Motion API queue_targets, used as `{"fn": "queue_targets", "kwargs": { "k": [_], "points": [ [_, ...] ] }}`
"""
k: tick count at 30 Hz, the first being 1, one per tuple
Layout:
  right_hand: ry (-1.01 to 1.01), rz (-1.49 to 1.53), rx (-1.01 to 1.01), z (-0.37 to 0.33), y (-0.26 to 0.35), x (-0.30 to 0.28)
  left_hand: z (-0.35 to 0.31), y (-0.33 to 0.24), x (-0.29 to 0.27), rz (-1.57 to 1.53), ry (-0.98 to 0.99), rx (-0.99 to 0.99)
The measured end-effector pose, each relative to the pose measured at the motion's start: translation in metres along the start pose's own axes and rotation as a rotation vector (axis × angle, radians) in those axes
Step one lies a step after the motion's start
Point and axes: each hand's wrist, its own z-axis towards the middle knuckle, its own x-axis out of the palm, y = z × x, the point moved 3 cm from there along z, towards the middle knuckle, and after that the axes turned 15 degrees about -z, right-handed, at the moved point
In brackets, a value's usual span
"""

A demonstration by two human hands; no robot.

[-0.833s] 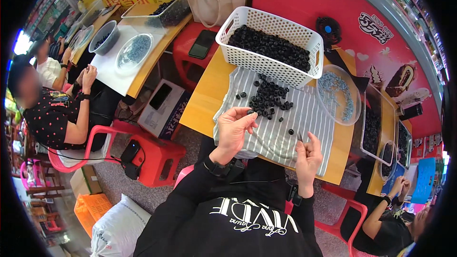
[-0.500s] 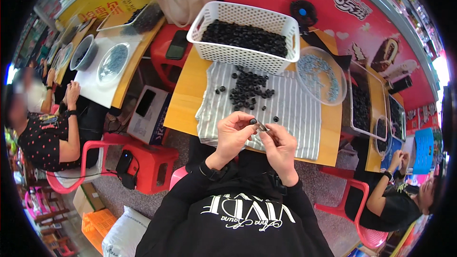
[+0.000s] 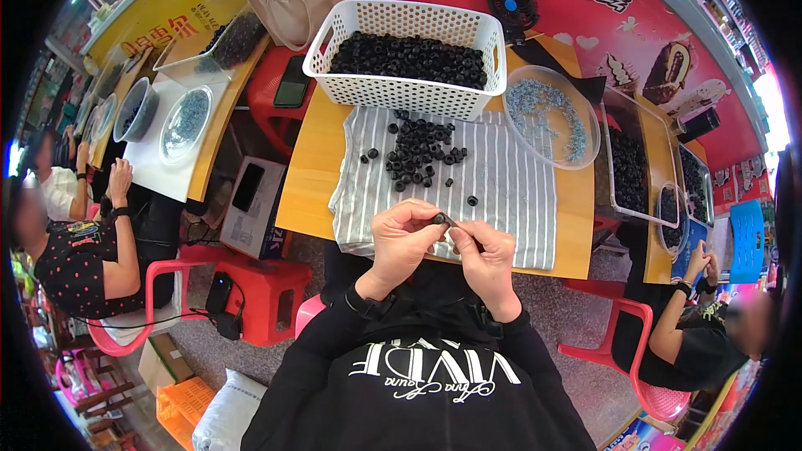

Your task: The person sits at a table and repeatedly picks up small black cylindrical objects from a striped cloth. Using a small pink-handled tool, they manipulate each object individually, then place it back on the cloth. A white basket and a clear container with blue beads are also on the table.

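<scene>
Over the near edge of a grey-and-white striped cloth (image 3: 510, 200), my left hand (image 3: 399, 242) pinches a small round black part (image 3: 439, 218) between thumb and fingertips. My right hand (image 3: 484, 259) is closed on a thin dark tool (image 3: 452, 222) whose tip meets that part; its exact kind is too small to make out. Just beyond my fingers, loose black parts (image 3: 422, 150) lie in a pile on the cloth, with a few strays around it. A white perforated basket (image 3: 405, 93) behind the pile holds many more of them.
Right of the basket sits a clear round tray (image 3: 591, 150) of bluish-grey bits. A small black fan (image 3: 511, 5) stands behind. Red stools (image 3: 263, 301) flank me. People work at tables on the left and right, beside tubs of black parts.
The whole view has shifted slightly. My hands stay together, and the tool in my right hand has turned so that less of it shows against the black part.
</scene>
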Motion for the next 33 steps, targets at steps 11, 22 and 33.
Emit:
{"fn": "queue_targets", "kwargs": {
  "k": [11,22,33],
  "points": [
    [-0.061,-0.198,-0.016,0.000,0.013,-0.003,0.003,0.004,-0.002,0.076,0.008,0.132],
    [-0.083,0.002,0.124,-0.002,-0.007,0.003,0.001,0.001,0.002,0.084,-0.005,0.149],
    [-0.057,0.095,0.147,0.015,-0.014,-0.004,0.006,0.010,-0.017,-0.090,-0.107,-0.095]
  ]
}}
